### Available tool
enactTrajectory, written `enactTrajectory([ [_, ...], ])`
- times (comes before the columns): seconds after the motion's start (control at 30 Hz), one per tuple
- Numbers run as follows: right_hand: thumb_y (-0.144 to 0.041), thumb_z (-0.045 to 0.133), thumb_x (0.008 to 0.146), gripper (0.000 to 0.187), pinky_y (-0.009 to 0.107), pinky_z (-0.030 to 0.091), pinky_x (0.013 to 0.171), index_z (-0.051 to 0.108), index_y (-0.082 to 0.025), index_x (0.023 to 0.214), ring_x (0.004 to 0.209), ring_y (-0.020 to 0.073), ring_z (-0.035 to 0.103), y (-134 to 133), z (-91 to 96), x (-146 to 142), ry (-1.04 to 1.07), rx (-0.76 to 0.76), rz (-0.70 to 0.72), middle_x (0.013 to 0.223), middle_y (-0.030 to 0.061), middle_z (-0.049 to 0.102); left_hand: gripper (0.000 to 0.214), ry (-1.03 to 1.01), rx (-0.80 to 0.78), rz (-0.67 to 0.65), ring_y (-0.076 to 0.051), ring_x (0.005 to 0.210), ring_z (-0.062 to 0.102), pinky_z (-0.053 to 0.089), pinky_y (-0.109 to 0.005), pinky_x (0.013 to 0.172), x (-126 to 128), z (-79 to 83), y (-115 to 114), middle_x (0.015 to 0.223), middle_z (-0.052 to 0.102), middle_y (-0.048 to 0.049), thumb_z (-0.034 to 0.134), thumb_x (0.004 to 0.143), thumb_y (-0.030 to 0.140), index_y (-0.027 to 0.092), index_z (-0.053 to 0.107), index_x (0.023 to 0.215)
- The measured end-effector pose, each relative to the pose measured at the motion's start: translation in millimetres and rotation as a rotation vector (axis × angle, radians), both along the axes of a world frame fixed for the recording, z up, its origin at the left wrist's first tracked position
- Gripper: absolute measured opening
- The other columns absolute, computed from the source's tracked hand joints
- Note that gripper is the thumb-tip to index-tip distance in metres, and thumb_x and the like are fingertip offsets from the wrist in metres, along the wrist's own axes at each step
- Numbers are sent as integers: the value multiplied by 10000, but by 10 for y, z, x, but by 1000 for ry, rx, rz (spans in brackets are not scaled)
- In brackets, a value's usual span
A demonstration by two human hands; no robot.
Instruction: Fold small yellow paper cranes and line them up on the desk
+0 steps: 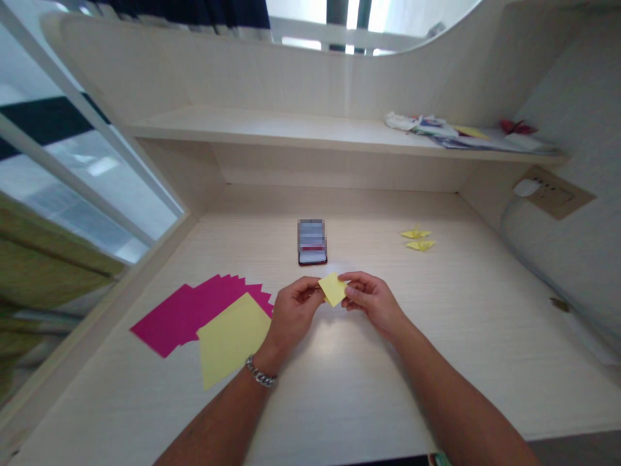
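Observation:
A small yellow folded paper square [332, 289] is held up over the desk, turned so that a corner points down. My left hand [297, 305] pinches its left corner between thumb and fingers. At its right corner, the thumb and fingers of my right hand [371, 299] close on it too. Beyond both hands a phone [312, 242] lies on the desk with its screen lit. To the left, a yellow paper sheet [235, 336] overlaps a fan of magenta paper sheets [194, 314], partly hidden by my left hand and wrist.
Two small folded yellow paper figures [418, 239] lie at the right of the desk [359, 395]. Papers [466, 134] are piled on the shelf [272, 126] above. A white plug with a grey cable [509, 239] comes from the wall socket [557, 192] at right.

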State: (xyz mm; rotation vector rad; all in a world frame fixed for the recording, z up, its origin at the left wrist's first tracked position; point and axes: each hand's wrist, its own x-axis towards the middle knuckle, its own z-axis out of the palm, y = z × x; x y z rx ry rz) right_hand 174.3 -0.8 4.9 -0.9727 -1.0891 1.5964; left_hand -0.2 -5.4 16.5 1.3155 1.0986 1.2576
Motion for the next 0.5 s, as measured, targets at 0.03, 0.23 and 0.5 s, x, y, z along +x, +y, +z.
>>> enactTrajectory([
  [0.03,-351,723,685,340,233,462,550,667,-206,988,598,120,605,3,-2,12,-7,8,6,716,8,646,89,4,-20,-32,-167,737,663,552,-288,711,-4,18,-1,801,713,-39,638,747,196,156,683,813],
  [0.23,-331,658,755,265,234,454,563,671,-199,983,605,109,583,10,5,58,-74,73,28,733,5,627,117,-53,-112,-115,-167,717,666,551,-285,687,5,-19,15,824,713,-51,660,727,186,146,669,836],
  [0.5,-381,674,754,270,232,440,538,644,-190,942,545,100,535,-4,9,32,-91,125,87,632,-25,578,400,-130,-57,-247,-180,727,676,547,-283,667,2,-97,3,861,709,-68,757,652,166,163,611,1024],
])
